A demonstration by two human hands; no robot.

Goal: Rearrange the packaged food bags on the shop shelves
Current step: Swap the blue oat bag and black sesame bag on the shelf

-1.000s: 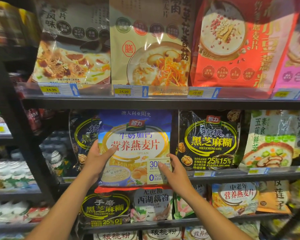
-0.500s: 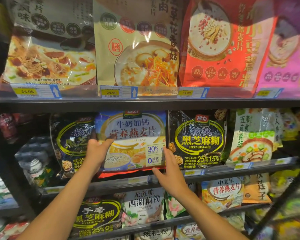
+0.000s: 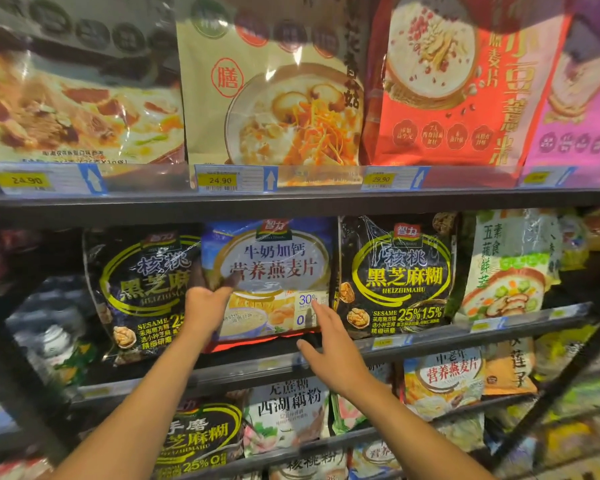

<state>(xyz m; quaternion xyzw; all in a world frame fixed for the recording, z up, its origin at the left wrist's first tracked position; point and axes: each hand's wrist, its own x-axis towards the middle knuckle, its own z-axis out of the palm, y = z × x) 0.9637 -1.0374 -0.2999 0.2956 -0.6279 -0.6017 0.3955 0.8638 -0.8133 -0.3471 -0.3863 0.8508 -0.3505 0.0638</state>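
A blue-and-white oatmeal bag point(image 3: 274, 265) stands upright on the middle shelf point(image 3: 430, 336), between two black sesame-paste bags, one on its left point(image 3: 142, 282) and one on its right point(image 3: 402, 271). My left hand point(image 3: 205, 310) grips the oatmeal bag's lower left edge, thumb on the front and fingers hidden behind. My right hand point(image 3: 333, 351) is spread at the bag's lower right corner. Its fingertips touch the front and its thumb lies under the bottom edge.
The upper shelf point(image 3: 291, 202) carries large beige point(image 3: 274, 109), red point(image 3: 458, 81) and pink bags behind price tags. A white-green vegetable porridge bag point(image 3: 506, 265) stands right of the sesame bags. More bags point(image 3: 284, 414) fill the shelf below. Dark uprights frame both sides.
The oatmeal bag went from in front of the shelf back into the gap between the black bags. My right hand loosened from its side to a spread touch. The view came closer.
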